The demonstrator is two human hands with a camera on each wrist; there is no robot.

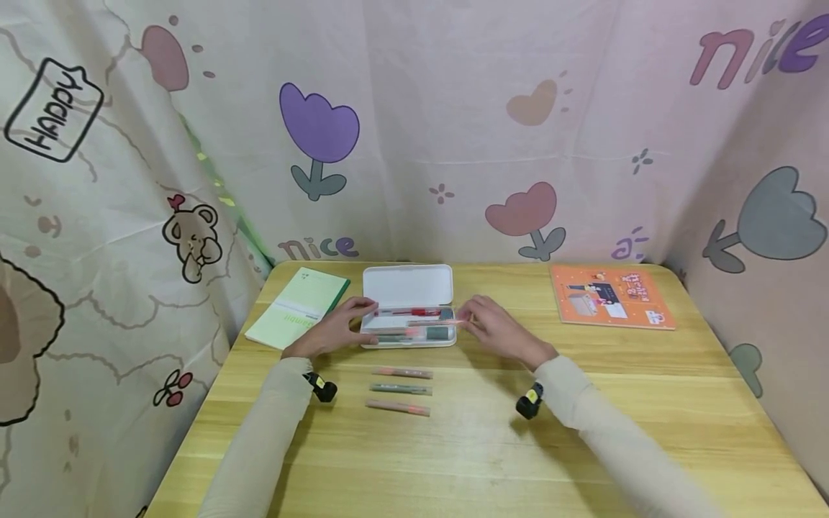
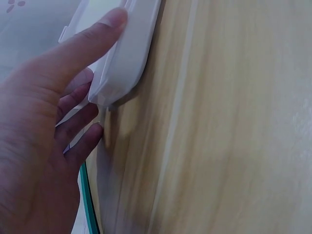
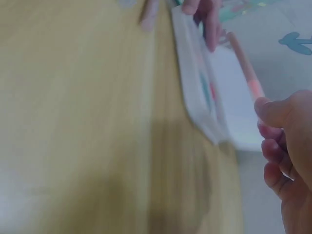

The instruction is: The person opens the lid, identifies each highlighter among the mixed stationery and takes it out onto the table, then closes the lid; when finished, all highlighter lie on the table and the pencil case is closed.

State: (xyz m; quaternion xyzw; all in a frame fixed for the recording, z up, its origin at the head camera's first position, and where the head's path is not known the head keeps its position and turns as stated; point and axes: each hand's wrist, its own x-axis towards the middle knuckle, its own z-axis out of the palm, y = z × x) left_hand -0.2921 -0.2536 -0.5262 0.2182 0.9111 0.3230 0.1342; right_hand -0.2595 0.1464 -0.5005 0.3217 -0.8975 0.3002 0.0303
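A white pencil case lies with its lid raised near the table's far side. My left hand holds the case's left end, its thumb on the front edge in the left wrist view. Over the case's right end, my right hand pinches a pinkish pen by one end; the pen extends leftward above the tray. Inside lie a red pen, a grey-green block and other pens. In front of the case, three pens rest in a row: a brownish one, a green one and a pink one.
To the left a light green notebook lies partly behind my left hand. An orange booklet is at the back right of the wooden table. Patterned curtains hang along the back and both sides.
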